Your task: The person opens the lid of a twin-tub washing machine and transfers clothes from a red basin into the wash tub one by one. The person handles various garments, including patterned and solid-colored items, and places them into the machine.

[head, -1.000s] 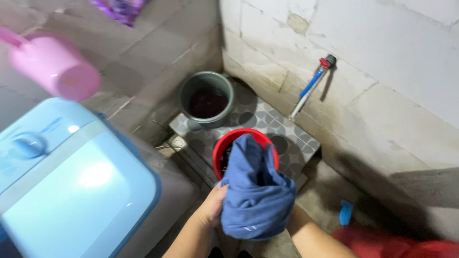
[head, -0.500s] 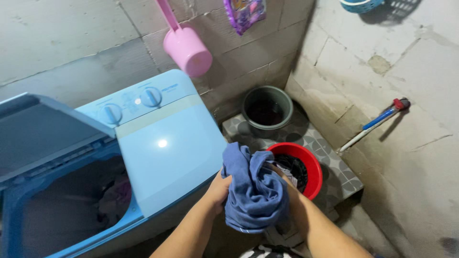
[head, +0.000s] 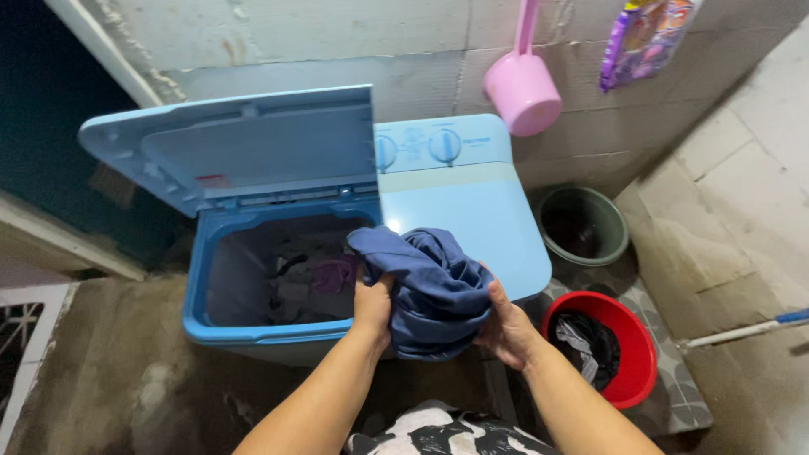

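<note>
Both my hands hold a bunched dark blue garment (head: pixel 430 286) over the front right edge of an open light blue twin-tub washing machine (head: pixel 459 206). My left hand (head: pixel 373 305) grips the garment's left side and my right hand (head: pixel 506 324) grips it from the right. The wash tub (head: pixel 291 274) stands open with its lid (head: pixel 240 143) raised, and several clothes lie inside it.
A red basin (head: pixel 632 337) with dark cloth in it sits on the tiled floor to the right. Behind it stands a grey-green bucket (head: pixel 583 226). A pink dipper (head: pixel 522 88) and a colourful packet (head: pixel 645 38) hang on the wall. A blue-tipped pipe (head: pixel 742 333) juts in from the right.
I have turned left from the red basin to the washing machine, carrying the blue garment from above the basin to the open tub's edge.
</note>
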